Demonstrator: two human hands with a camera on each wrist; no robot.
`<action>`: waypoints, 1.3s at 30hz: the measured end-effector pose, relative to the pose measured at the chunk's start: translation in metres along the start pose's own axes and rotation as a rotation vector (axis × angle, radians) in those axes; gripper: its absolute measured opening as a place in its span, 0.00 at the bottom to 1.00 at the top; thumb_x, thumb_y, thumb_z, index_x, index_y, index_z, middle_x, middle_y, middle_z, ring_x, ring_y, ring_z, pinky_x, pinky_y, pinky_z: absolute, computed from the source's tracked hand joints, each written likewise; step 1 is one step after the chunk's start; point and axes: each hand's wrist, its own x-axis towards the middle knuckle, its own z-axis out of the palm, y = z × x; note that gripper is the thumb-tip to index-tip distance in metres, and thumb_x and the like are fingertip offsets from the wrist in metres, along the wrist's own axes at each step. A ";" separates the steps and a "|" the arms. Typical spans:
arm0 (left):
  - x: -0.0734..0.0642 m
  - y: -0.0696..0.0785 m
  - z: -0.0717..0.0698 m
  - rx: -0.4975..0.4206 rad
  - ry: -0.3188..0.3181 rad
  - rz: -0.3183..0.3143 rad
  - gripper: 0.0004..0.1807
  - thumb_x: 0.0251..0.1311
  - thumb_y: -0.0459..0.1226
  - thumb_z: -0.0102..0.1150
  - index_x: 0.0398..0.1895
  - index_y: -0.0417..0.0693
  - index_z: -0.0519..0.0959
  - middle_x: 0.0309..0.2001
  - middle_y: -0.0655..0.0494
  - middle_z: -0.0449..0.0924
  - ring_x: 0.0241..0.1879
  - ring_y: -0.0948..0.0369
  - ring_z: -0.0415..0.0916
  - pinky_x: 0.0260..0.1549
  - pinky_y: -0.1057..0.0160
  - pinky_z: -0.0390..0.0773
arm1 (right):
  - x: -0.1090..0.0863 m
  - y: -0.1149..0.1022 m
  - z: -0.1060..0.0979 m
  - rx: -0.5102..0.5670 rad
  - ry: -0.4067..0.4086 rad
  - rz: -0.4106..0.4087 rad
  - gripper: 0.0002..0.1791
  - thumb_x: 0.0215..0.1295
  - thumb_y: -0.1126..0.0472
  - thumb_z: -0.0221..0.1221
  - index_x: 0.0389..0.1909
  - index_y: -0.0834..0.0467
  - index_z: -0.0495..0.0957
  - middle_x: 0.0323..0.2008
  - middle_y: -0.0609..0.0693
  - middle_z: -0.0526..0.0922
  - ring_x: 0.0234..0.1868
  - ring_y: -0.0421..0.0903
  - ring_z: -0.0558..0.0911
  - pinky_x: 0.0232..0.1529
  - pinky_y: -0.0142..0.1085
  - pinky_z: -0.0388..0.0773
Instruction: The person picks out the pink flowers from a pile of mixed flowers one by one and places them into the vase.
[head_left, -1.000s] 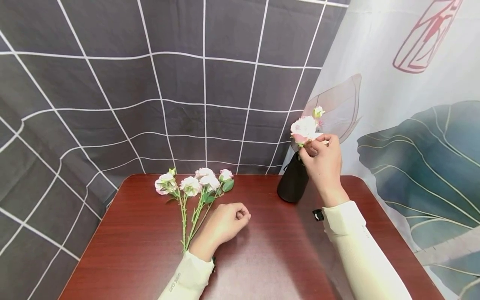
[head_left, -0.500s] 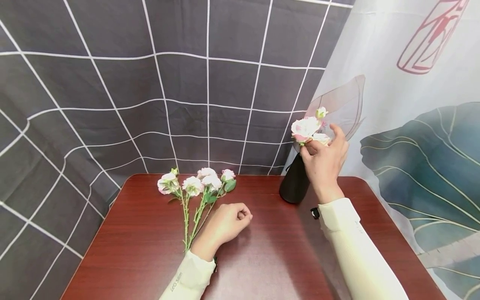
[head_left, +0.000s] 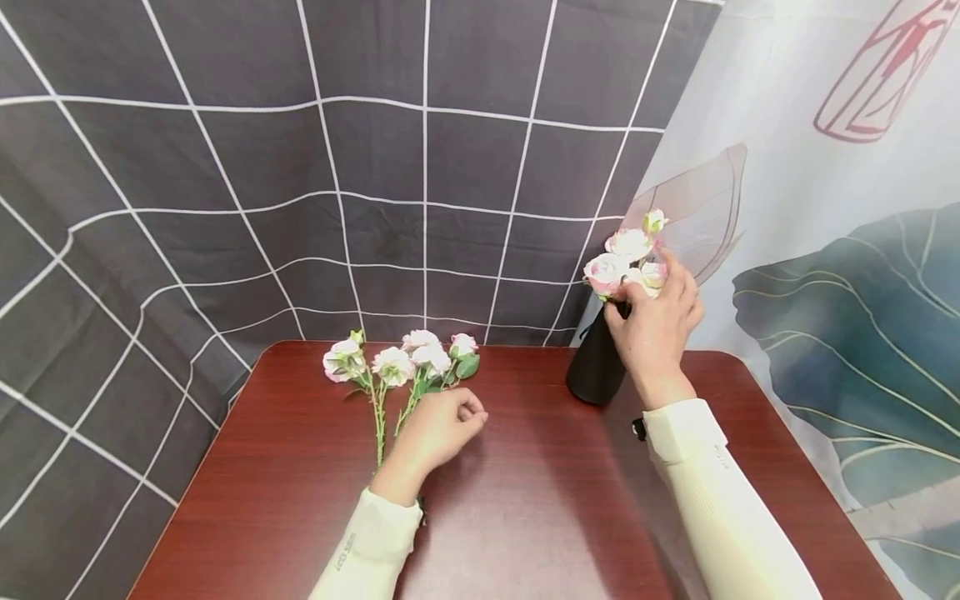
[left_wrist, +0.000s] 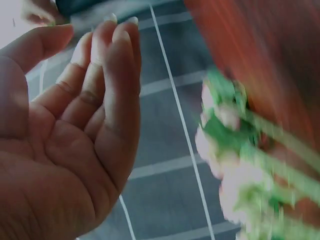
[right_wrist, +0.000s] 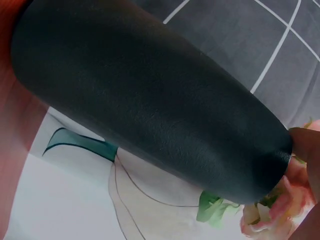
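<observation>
My right hand [head_left: 656,325] is at the mouth of a black vase [head_left: 596,358], thumb and fingers round the pink-and-white artificial roses [head_left: 606,273] there. In the right wrist view the thumb [right_wrist: 306,145] lies against the vase rim, and a rose [right_wrist: 280,215] shows between thumb and fingers. The stems inside the vase are hidden. My left hand [head_left: 438,429], fingers loosely bent and holding nothing, hovers over the table beside several rose stems [head_left: 378,417] with pale blooms. Its bare palm [left_wrist: 55,155] faces the left wrist camera, with blurred roses to the right.
The reddish-brown table [head_left: 510,517] ends at a dark grey curtain [head_left: 375,167] with a white grid. To the right hangs a pale curtain [head_left: 787,192] printed with large leaves. The vase stands near the table's back right.
My right hand's fingers have spread up round the blooms, and one rose has dropped lower left, showing another behind it. My left hand has drifted slightly left, over the stems.
</observation>
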 end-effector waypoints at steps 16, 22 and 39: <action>0.022 -0.078 0.011 0.333 0.025 -0.377 0.17 0.62 0.49 0.81 0.27 0.49 0.85 0.43 0.42 0.94 0.43 0.40 0.92 0.45 0.33 0.89 | -0.065 -0.012 -0.020 0.170 0.144 -0.127 0.03 0.65 0.70 0.65 0.35 0.64 0.79 0.41 0.67 0.77 0.44 0.66 0.77 0.44 0.50 0.71; 0.034 -0.110 0.034 0.350 0.022 -0.378 0.18 0.63 0.52 0.81 0.32 0.48 0.88 0.46 0.41 0.94 0.44 0.40 0.93 0.44 0.32 0.89 | -0.101 -0.010 -0.011 0.268 -0.184 0.054 0.04 0.65 0.70 0.69 0.37 0.60 0.85 0.34 0.56 0.84 0.34 0.48 0.79 0.40 0.23 0.67; 0.019 -0.082 0.018 0.122 -0.048 -0.105 0.13 0.67 0.42 0.74 0.25 0.59 0.81 0.27 0.61 0.82 0.29 0.60 0.78 0.33 0.56 0.78 | -0.143 -0.025 0.014 0.453 -0.664 0.276 0.01 0.74 0.62 0.70 0.39 0.55 0.88 0.31 0.47 0.86 0.29 0.34 0.76 0.35 0.29 0.75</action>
